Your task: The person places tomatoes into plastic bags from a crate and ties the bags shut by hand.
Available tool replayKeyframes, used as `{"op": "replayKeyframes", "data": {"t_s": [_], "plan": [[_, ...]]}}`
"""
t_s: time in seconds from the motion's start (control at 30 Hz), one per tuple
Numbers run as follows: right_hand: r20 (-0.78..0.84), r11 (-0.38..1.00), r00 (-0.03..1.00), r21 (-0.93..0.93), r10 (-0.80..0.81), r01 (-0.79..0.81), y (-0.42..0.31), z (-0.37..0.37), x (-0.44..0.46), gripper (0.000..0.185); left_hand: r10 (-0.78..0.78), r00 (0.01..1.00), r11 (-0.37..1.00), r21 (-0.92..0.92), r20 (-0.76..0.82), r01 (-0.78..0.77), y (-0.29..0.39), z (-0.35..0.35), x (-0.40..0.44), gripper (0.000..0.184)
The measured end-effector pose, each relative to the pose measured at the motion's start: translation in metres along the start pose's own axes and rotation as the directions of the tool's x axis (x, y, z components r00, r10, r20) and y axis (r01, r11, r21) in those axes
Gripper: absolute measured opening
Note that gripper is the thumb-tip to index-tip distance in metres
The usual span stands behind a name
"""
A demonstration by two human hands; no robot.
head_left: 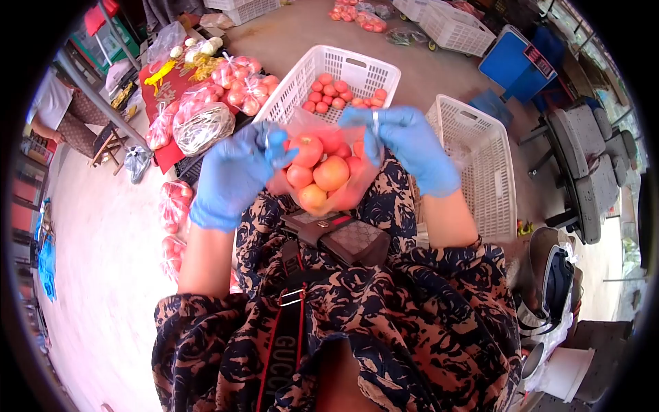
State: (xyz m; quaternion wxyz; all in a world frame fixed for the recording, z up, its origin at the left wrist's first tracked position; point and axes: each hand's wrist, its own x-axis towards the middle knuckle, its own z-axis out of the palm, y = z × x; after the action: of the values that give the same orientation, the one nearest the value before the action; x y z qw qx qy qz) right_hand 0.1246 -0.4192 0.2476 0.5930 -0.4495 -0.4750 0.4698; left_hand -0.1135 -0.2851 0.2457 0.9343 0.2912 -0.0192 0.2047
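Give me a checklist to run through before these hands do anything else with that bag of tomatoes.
1. Left hand gripping the bag: ok, fingers at its upper left edge.
2. Right hand gripping it: ok, fingers at its upper right edge.
3. Gloves on: ok, blue on both hands.
4. Bag tied shut: not ok, its top is spread between the hands.
5. Loose tomatoes in the white crate ahead: ok, several there.
6. Bag's underside intact: cannot tell, hidden from above.
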Motion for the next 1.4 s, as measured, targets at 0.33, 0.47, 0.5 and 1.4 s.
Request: {"op": "replayKeyframes", "data": {"t_s": [0.33,0.47,0.5,1.4], "plan": [[-0.143,0.917,0.966,-0.309,0.218,-0.253,0.018,-0.020,-0.044,0.027,-0.107,0.962,0.962,-0.270,-0.250,0.037,-0.014,-0.031,-0.044,0.043],[-0.210,0.948,0.942,-0.131,0.261,-0.292,0.019,-0.011,-0.042,0.033,-0.068,0.966,0.982,-0.189,-0.249,0.020,-0.013,-0.038,-0.039,0.044],[-0.230,0.957,0.938,-0.066,0.260,-0.282,0.023,-0.017,-0.042,0.031,-0.053,0.968,0.985,-0.169,-0.247,0.011,-0.012,-0.041,-0.039,0.045],[-0.422,0.968,0.871,0.105,0.253,-0.230,0.054,-0.030,-0.010,0.020,0.015,0.923,1.000,-0.012,-0.384,-0.022,-0.002,-0.075,-0.018,0.033]]}}
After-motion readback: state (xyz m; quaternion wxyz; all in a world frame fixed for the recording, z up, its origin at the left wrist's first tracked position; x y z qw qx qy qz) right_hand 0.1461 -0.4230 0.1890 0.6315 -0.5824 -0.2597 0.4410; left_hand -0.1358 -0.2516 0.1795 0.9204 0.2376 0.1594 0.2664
